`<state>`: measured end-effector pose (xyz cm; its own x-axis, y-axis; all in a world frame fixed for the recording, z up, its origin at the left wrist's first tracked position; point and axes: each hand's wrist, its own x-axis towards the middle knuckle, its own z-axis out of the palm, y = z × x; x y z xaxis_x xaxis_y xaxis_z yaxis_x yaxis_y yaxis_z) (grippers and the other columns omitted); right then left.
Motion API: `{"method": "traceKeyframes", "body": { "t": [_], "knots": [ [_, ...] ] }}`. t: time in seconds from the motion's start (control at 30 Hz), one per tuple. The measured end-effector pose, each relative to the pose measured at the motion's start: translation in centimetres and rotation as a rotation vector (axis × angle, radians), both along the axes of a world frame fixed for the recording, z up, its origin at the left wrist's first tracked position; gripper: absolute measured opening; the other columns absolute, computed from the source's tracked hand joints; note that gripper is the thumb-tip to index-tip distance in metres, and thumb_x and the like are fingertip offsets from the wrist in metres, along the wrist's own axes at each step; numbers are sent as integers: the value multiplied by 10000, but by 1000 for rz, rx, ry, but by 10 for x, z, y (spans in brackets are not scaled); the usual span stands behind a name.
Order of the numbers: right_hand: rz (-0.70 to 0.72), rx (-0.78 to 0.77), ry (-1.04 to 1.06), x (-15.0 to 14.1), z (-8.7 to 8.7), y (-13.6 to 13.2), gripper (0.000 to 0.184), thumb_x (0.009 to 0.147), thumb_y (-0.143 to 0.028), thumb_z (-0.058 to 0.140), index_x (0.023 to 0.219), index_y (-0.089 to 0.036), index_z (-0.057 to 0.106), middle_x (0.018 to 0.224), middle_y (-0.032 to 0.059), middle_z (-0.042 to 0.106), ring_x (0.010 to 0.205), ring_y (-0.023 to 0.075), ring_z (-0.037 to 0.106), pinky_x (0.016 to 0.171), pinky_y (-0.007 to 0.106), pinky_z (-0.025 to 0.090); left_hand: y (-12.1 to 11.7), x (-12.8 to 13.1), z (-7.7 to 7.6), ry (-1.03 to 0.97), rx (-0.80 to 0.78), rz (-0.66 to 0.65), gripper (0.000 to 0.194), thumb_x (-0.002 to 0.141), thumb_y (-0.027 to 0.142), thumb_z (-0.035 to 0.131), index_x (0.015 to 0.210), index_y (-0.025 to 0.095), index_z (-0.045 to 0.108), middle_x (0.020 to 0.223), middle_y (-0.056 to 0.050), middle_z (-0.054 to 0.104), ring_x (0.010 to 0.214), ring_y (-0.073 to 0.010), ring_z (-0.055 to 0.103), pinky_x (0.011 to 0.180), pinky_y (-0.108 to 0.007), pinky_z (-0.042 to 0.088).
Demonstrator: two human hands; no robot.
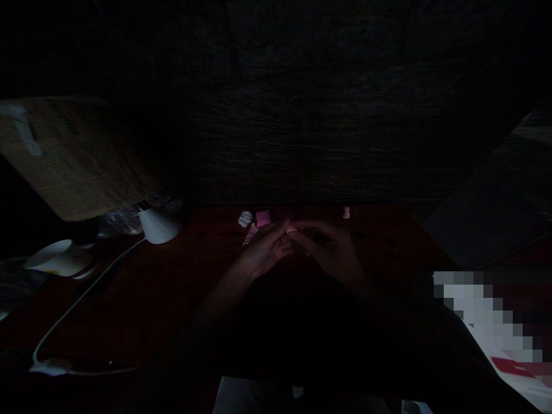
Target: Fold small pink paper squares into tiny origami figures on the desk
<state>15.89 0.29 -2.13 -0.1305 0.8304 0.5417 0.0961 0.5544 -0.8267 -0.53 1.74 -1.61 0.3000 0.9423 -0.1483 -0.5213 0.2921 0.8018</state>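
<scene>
In the dim light, my left hand (268, 251) and my right hand (335, 248) meet over the table. A small pale pink piece (292, 229), perhaps soft clay, is pinched between their fingertips; its full shape is hidden. Just beyond my left hand lie a bright pink block (263, 218), a crumpled whitish lump (245, 218) and a flat light pink scrap (250, 234). A dark magenta piece (282, 215) sits partly behind my fingers. Farther right, a small pale pink lump (346, 212) rests near the table's back edge.
On the left of the reddish-brown table (172, 299) are a white cone-shaped lamp base (160, 226) with its cable (88, 287), a tipped paper cup (62, 259) and a cardboard box (81, 155). A dark wall (302, 115) rises behind. A white-and-red object (506, 368) lies right.
</scene>
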Motion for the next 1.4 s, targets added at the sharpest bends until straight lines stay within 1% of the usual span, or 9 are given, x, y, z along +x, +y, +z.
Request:
{"method": "traceKeyframes", "body": {
  "t": [0.13, 0.3, 0.4, 0.53, 0.7, 0.83, 0.97, 1.17, 1.4],
  "knots": [
    [76, -111, 65, 0, 2, 1, 451, 867, -414, 803, 1286, -289, 693, 882, -14, 773, 581, 131, 660, 514, 259, 551, 0, -2, 0, 6, 8, -9, 247, 758, 310, 920, 831, 171, 730, 761, 5, 709, 651, -102, 662, 602, -214, 538],
    [97, -96, 54, 5, 2, 6, 635, 822, -417, 846, 1398, -269, 621, 889, -11, 756, 635, 140, 691, 579, 267, 586, 0, -1, -2, -4, 28, -42, 279, 738, 354, 936, 841, 175, 749, 765, 7, 719, 640, -97, 660, 582, -200, 528],
    [84, -75, 35, 7, -1, 10, 617, 783, -421, 877, 1343, -271, 665, 913, 1, 749, 749, 168, 723, 648, 281, 605, 1, 0, -3, 9, 35, -51, 300, 717, 360, 950, 864, 167, 774, 769, -4, 729, 618, -88, 644, 547, -185, 502],
    [100, -106, 53, 7, -5, 12, 566, 794, -404, 865, 1313, -267, 685, 916, 3, 744, 737, 163, 714, 622, 274, 590, 1, -3, -2, 39, 55, -56, 288, 726, 337, 943, 882, 151, 788, 757, -13, 717, 610, -83, 621, 534, -184, 472],
    [133, -112, 48, 6, -3, 10, 686, 786, -387, 873, 1413, -269, 621, 850, -19, 745, 725, 160, 714, 668, 286, 589, 0, -5, -1, 56, 104, -109, 289, 736, 348, 934, 773, 145, 732, 561, 57, 539, 505, -57, 500, 531, -195, 448],
    [158, -75, 19, 9, -1, 10, 676, 800, -391, 862, 1419, -274, 618, 820, -23, 740, 723, 162, 710, 678, 293, 581, -2, -3, -2, 64, 95, -129, 326, 758, 397, 915, 798, 158, 696, 584, 64, 530, 514, -60, 498, 534, -196, 449],
    [150, -70, -23, 10, 0, 10, 662, 805, -379, 855, 1418, -281, 625, 855, -12, 753, 749, 172, 717, 702, 308, 587, -2, -1, -6, 19, 122, -174, 326, 807, 419, 871, 768, 161, 675, 521, 82, 431, 468, -58, 431, 498, -198, 419],
    [85, -9, -93, 10, -3, 10, 623, 823, -382, 834, 1405, -282, 637, 854, -12, 757, 762, 175, 718, 737, 323, 593, 4, -3, -9, 88, 167, -82, 287, 727, 350, 927, 871, 163, 764, 740, 6, 678, 623, -80, 593, 582, -200, 464],
    [34, 11, -209, 11, -1, 6, 670, 821, -378, 831, 1446, -275, 613, 857, -7, 765, 747, 184, 716, 722, 325, 590, 5, -4, -9, 140, 163, -82, 298, 681, 349, 952, 842, 159, 788, 783, -17, 706, 674, -97, 615, 618, -218, 467]
  ]
}}
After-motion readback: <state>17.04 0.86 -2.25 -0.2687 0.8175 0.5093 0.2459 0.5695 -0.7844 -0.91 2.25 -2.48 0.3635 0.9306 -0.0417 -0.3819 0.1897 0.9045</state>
